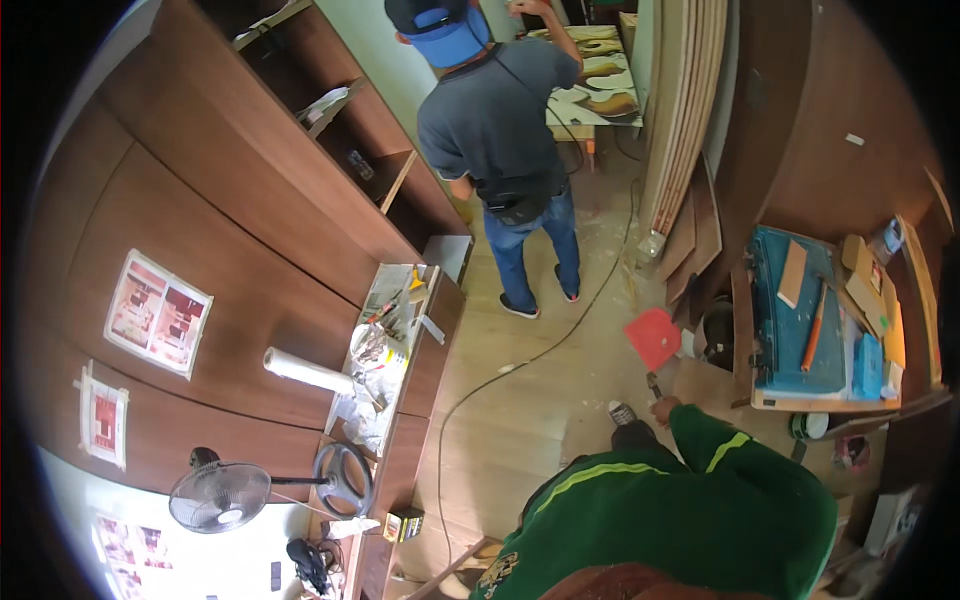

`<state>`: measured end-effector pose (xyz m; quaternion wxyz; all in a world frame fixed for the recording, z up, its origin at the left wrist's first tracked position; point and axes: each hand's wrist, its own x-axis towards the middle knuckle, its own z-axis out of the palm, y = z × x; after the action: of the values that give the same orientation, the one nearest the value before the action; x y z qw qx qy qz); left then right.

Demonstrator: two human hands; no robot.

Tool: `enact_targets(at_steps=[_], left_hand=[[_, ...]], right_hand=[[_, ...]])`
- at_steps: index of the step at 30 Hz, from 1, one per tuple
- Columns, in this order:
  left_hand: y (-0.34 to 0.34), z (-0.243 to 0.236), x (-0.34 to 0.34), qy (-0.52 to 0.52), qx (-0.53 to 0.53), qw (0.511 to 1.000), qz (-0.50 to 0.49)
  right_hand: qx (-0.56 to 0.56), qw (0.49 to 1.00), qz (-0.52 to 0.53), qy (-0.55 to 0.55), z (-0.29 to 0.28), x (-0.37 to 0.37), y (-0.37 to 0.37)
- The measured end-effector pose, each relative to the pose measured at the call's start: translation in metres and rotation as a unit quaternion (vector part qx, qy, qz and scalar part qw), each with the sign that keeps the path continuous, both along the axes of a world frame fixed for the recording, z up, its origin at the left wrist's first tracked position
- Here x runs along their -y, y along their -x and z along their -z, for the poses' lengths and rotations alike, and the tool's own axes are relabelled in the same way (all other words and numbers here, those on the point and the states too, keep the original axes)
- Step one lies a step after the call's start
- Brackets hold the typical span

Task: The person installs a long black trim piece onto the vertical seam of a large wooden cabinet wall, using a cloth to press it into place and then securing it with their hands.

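Observation:
From the green sleeve with a yellow stripe, my right hand (664,410) reaches forward, low over the floor. Its fingers are closed round a short hand tool (654,387) with a dark metal end, whose exact kind is too small to tell. Just beyond the tool's tip lies a red dustpan (655,338) on the floor. A dark round container (715,335) stands to the right of the dustpan. My shoe (622,413) shows left of the hand. My left hand is out of sight.
A co-worker (500,140) stands ahead, facing away. A black cable (520,365) snakes over the floor. On the right, a blue case (790,340) holds an orange-handled tool (814,328). A cluttered counter (400,340) and a fan (220,495) are at left; boards (690,110) lean ahead.

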<state>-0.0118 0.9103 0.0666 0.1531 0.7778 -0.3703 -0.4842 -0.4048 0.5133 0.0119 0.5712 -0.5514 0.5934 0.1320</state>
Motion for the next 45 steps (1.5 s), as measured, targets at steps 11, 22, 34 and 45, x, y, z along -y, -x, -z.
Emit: enact_targets(at_steps=[11,22,34,45], left_hand=[[-0.027,-0.03,-0.011,-0.173,0.133,0.914,0.342],[-0.007,0.04,0.077,0.137,0.143,0.934,0.296],[0.021,0.023,0.155,0.107,0.035,0.911,0.396],[0.015,-0.024,0.163,0.054,0.013,0.94,0.338]], right_hand=[[-0.079,0.989,-0.033,0.123,-0.067,-0.179,0.085],[-0.152,0.947,0.271,-0.085,-0.105,-0.215,0.125],[-0.147,0.98,-0.082,0.106,-0.002,-0.27,0.16],[-0.171,0.981,-0.022,0.093,-0.006,-0.346,0.16]])
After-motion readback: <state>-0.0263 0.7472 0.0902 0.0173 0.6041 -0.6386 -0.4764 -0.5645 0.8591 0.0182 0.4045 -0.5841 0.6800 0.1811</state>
